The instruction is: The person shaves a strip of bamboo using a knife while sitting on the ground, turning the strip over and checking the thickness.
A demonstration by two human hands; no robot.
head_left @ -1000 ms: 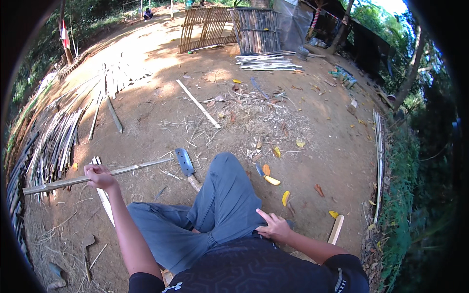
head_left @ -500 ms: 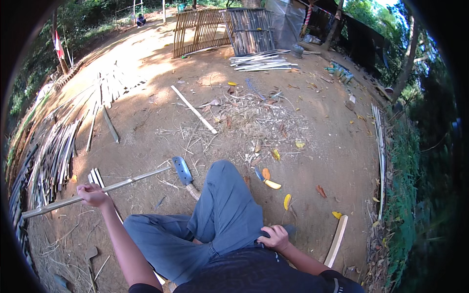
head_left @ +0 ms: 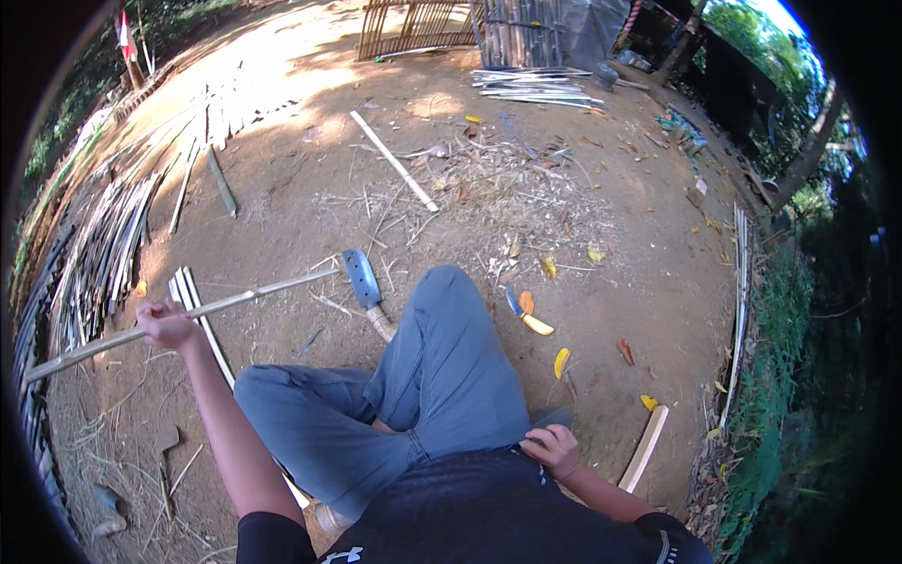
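Note:
I sit on bare earth in blue-grey trousers. My left hand [head_left: 169, 324] grips a long thin bamboo strip [head_left: 254, 298] that runs from far left toward a broad-bladed chopper [head_left: 362, 280] lying on the ground before my knee. My right hand [head_left: 554, 449] rests at my hip by the trouser waist, fingers curled, holding nothing I can make out. A small knife with a yellow handle [head_left: 526, 315] lies on the ground to the right of my knee.
Bundles of split bamboo strips [head_left: 99, 254] lie along the left. A pale stick [head_left: 395, 162] and shavings lie ahead, a wooden slat [head_left: 645, 447] at my right. Woven bamboo panels [head_left: 423, 23] stand far back; grass borders the right edge.
My left hand has drawn the bamboo strip lower and leftward. My right hand slid from my thigh back to my hip.

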